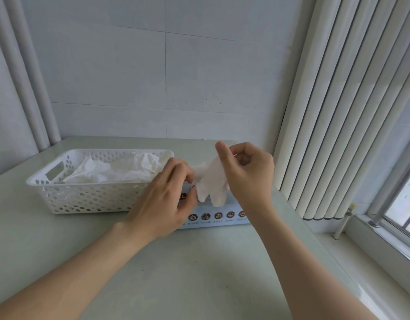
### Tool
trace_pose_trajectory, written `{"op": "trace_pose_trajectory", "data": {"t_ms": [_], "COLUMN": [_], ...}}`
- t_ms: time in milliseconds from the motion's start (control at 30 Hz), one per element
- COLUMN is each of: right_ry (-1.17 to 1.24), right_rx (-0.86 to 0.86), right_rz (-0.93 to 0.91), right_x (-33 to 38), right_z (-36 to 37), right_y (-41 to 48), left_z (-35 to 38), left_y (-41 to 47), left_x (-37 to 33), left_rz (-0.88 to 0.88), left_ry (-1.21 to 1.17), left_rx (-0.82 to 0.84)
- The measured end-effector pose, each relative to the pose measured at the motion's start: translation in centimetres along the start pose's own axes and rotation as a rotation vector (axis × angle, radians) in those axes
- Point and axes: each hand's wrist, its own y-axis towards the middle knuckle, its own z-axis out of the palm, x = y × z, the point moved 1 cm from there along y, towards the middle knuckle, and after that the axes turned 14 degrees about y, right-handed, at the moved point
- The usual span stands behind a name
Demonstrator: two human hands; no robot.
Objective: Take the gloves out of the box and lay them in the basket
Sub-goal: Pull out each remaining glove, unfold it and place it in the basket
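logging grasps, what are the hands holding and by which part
One white glove, over the box: the right hand pinches its upper end, the left hand pinches its left edge, and its lower end hangs free.

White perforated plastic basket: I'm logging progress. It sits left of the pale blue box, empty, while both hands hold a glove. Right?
Not empty: the head view shows crumpled white gloves already in the white perforated plastic basket. The rest stands.
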Motion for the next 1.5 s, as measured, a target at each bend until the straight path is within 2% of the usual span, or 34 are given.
{"op": "trace_pose_trajectory", "data": {"t_ms": [167, 367, 433, 600, 700, 833, 967, 1033, 1133, 1233, 1300, 1400, 1500], "right_ry": [0.053, 0.31, 0.366, 0.115, 0.092, 0.103, 0.227, 0.351, 0.493, 0.556, 0.585, 0.451, 0.351], "right_rx": [0.182, 0.377, 0.44, 0.575, 0.632, 0.617, 0.338, 0.239, 0.167, 0.218, 0.355, 0.558, 0.637], "right_rz": [0.187, 0.444, 0.441, 0.308, 0.281, 0.261, 0.316, 0.421, 0.557, 0.591, 0.602, 0.508, 0.449], "right_x": [1.3, 1.7, 1.6, 1.0, 0.8, 1.1, 1.1, 0.9, 0.7, 0.9, 1.3, 1.5, 1.2], "right_z": [0.8, 0.9, 0.7, 0.8, 1.1, 1.3, 1.1, 0.8, 0.5, 0.5, 0.5, 0.7, 0.7], "right_y": [-0.9, -1.4, -1.2, -1.4, -1.7, -2.0, -1.6, -1.2, -1.0, -0.8, -1.0, -1.3, -1.4], "left_z": [-0.6, -0.1, -0.1, -0.4, -0.6, -0.9, -1.7, -1.8, -1.5, -1.8, -2.2, -2.5, -2.5], "left_y": [-0.1, 0.1, 0.2, 0.3, 0.4, 0.7, 0.9, 0.8, 0.3, 0.1, 0.4, 0.7, 1.0], "left_x": [-0.5, 0.4, 1.0, 1.2, 1.2, 0.8, 0.5, 0.3, -0.1, -0.4, -0.5, -0.6, -1.1], "left_rz": [0.071, -0.054, -0.121, -0.238, -0.278, -0.274, -0.213, -0.217, -0.319, -0.316, -0.295, -0.286, -0.324], "left_ry": [0.01, 0.014, -0.017, -0.038, -0.088, -0.125, -0.161, -0.209, -0.468, -0.655, -0.732, -0.679, -0.632], "left_rx": [0.041, -0.099, -0.13, -0.25, -0.274, -0.304, -0.34, -0.336, -0.202, -0.104, -0.076, -0.057, -0.05]}}
